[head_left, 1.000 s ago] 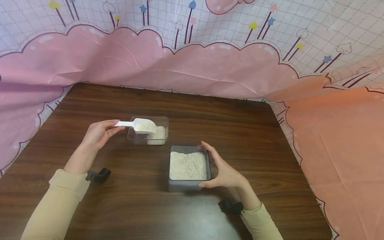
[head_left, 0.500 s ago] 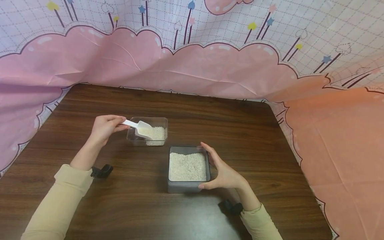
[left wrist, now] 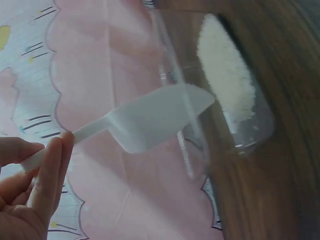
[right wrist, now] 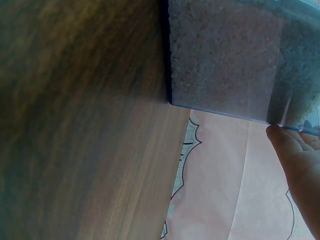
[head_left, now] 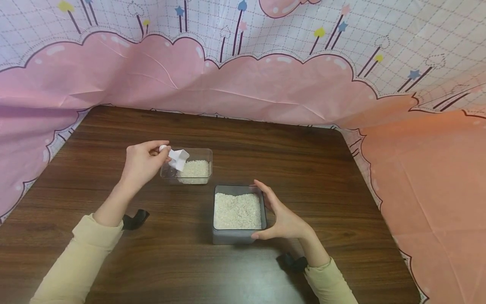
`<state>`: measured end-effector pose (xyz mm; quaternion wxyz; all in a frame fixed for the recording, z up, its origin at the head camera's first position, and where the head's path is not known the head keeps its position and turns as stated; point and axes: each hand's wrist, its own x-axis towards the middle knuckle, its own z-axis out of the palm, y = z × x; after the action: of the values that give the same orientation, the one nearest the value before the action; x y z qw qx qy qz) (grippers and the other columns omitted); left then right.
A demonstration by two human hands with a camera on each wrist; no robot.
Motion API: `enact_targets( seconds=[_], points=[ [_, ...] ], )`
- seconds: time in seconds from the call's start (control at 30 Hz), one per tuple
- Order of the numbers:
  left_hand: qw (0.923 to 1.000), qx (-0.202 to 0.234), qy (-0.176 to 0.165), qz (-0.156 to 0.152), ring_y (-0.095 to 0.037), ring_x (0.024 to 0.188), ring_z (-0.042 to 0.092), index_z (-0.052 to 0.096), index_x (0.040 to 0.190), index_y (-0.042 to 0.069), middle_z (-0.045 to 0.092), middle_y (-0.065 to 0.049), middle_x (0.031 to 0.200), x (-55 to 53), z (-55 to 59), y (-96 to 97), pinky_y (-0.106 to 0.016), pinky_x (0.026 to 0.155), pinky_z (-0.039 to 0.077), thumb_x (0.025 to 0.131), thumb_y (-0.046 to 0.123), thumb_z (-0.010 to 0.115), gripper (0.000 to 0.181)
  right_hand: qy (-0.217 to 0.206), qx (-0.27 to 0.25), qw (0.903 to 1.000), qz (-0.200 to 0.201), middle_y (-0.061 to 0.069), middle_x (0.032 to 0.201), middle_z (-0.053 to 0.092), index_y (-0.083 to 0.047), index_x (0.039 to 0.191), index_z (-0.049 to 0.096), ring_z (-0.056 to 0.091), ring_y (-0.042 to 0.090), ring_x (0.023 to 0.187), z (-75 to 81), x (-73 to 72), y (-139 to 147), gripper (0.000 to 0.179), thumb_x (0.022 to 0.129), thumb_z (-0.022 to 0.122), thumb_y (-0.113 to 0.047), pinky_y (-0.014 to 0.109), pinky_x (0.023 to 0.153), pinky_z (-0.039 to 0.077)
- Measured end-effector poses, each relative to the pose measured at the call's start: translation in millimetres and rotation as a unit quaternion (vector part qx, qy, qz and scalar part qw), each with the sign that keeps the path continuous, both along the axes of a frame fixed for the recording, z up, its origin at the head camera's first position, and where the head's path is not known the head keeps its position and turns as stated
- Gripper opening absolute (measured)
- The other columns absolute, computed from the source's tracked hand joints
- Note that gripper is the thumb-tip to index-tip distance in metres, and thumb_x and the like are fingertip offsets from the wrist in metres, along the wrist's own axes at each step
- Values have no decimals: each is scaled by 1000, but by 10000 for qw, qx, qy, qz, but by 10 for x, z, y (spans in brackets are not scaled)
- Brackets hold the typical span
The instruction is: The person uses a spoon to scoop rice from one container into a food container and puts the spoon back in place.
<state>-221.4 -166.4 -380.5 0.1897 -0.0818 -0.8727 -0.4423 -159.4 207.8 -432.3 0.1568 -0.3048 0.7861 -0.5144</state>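
Note:
My left hand [head_left: 146, 162] pinches the handle of a white scoop [head_left: 178, 159], which is tipped over a shallow clear plastic container [head_left: 167, 173]. White rice [head_left: 195, 169] covers much of that container's bottom, toward its right side. In the left wrist view the scoop [left wrist: 155, 117] shows its underside, and its tip overlaps the container's rim. My right hand [head_left: 282, 219] is spread around the right side of a grey, see-through square bin [head_left: 231, 236], with thumb at the near corner and fingers at the far one. Rice [head_left: 237, 211] fills most of the bin.
Both containers stand on a dark wood-grain table [head_left: 303, 169], the shallow one farther back and to the left of the bin. A patterned pink and white cloth [head_left: 243, 80] hangs behind and beside the table. Each wrist carries a black mount [head_left: 136, 219].
My left hand has moved right and turned over, tipping the scoop from level to steep. Rice from it has dropped into the shallow container, where the pile is wider. My right hand stays put.

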Motion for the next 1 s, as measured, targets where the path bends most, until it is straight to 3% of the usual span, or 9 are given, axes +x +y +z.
enact_targets(
  seconds=[0.13, 0.23, 0.33, 0.47, 0.6, 0.7, 0.8, 0.87, 1.0],
  points=[
    [9980, 609, -115, 93, 14, 57, 60, 68, 112, -10, 72, -20, 77, 70, 84, -24, -13, 34, 27, 93, 10, 64, 28, -4, -14, 10000, -13, 2, 160, 14, -29, 156, 8, 11, 27, 148, 7, 10, -1, 122, 68, 90, -13, 64, 117, 18],
    [9857, 1636, -388, 101, 5, 60, 66, 66, 115, -11, 74, -5, 77, 122, 114, -52, -4, 44, 42, 94, 11, 64, 31, 6, -26, 10000, 4, 2, 160, 15, -30, 156, 8, 11, 27, 148, 2, 9, -2, 122, 68, 90, -13, 63, 117, 18],
    [9503, 3061, -558, -110, -7, 63, 71, 67, 111, -12, 72, 5, 83, 165, 121, -75, -13, 65, 58, 94, 5, 64, 24, 34, -39, 10000, 23, 2, 160, 15, -30, 156, 7, 11, 27, 148, -4, 4, -1, 122, 68, 90, -13, 63, 117, 17],
    [8886, 4490, -759, -541, -16, 66, 73, 73, 96, -1, 73, -2, 92, 202, 105, -109, -26, 73, 61, 92, 0, 65, 9, 71, -38, 10000, 4, 2, 160, 14, -30, 156, 8, 10, 26, 149, -2, 5, 1, 123, 68, 91, -13, 62, 118, 16],
    [8417, 5191, -1126, -974, -19, 70, 73, 75, 90, 0, 72, -8, 97, 255, 90, -124, -26, 73, 61, 92, -1, 64, 11, 36, -39, 10000, -14, 1, 161, 13, -31, 156, 8, 9, 25, 149, 4, 8, 1, 122, 68, 91, -14, 62, 118, 16],
    [8145, 5488, -1346, -1316, -19, 72, 73, 74, 92, -3, 71, -11, 97, 307, 102, -103, -24, 73, 61, 93, -3, 63, 12, 30, -24, 10000, -27, 0, 161, 11, -31, 156, 8, 9, 25, 149, 3, 3, 1, 122, 68, 91, -15, 61, 118, 18],
    [8036, 5540, -1459, -1615, -19, 73, 73, 74, 93, -4, 72, -12, 93, 358, 143, -58, -22, 72, 61, 94, -3, 60, 14, 44, 3, 10000, -42, 0, 161, 10, -27, 157, 8, 9, 24, 149, -4, -5, 1, 123, 67, 91, -15, 62, 118, 19],
    [8035, 5490, -1484, -1759, -18, 73, 73, 74, 93, -4, 72, -13, 91, 390, 187, -16, -22, 71, 61, 95, -4, 59, 16, 62, 19, 10000, -50, 0, 161, 11, -23, 157, 7, 10, 24, 149, -8, -11, 0, 123, 67, 91, -15, 62, 118, 19],
    [8162, 5234, -1552, -1889, -18, 71, 73, 75, 90, -2, 72, -12, 91, 448, 309, 92, -23, 70, 61, 94, -5, 58, 18, 37, 25, 10000, -62, 0, 161, 12, -19, 157, 7, 11, 25, 148, -5, -7, 3, 123, 67, 91, -15, 62, 118, 19]
  ],
)
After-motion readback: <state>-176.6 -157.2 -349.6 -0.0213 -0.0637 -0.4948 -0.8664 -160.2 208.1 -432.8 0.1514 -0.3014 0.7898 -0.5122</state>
